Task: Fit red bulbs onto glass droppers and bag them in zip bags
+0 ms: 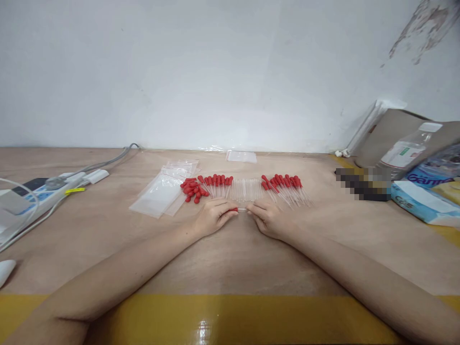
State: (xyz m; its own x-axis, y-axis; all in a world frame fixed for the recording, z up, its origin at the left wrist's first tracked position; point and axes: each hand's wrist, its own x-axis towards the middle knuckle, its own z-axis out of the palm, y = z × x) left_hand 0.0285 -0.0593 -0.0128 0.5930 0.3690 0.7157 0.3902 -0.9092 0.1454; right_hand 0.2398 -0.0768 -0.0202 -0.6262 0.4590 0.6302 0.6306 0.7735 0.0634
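Observation:
Between my hands, low over the table, a clear glass dropper tube lies level. My left hand is closed on a red rubber bulb at the tube's left end. The fingers of my right hand pinch the tube's right part. Just beyond sits a row of bare glass tubes. Droppers with red bulbs lie to the left and to the right of that row. A heap of loose red bulbs rests left of them.
Clear plastic bags lie left of the bulbs, and another small bag is near the wall. A power strip with cables stands at far left. At right are a plastic bottle, a blue tissue pack and a blurred dark object.

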